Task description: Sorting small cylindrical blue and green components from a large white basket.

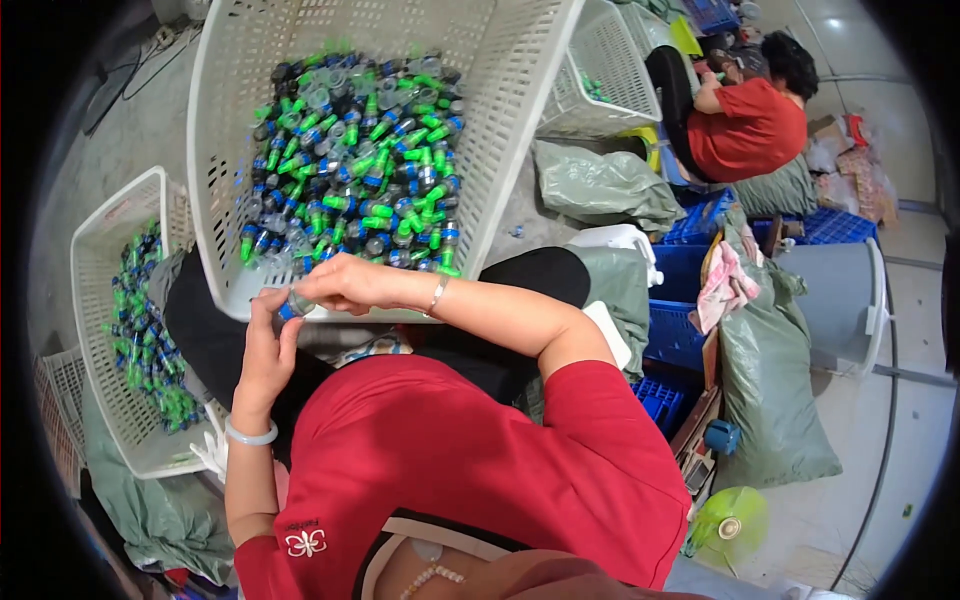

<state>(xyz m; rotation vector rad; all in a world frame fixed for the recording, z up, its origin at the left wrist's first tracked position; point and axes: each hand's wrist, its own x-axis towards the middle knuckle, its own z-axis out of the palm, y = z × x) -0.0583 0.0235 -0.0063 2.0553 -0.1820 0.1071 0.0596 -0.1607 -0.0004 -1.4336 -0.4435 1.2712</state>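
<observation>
My left hand [264,352] and my right hand [346,284] meet at the near rim of a large white slatted crate [205,170]. Between their fingertips is a small blue-and-clear plastic piece [293,306], partly covered by the fingers. My left fingers pinch its blue end from below; the right ones close on its upper end. The crate stands tilted against my legs and holds a heap of similar small plastic pieces [360,160] in green, blue, clear and dark.
At my left stands a second white crate [85,300] of similar pieces. On the right are a green woven sack [770,390], blue crates [672,325], a grey bin [830,300] and a small green fan [730,526]. Another person in red [745,130] sits at the upper right.
</observation>
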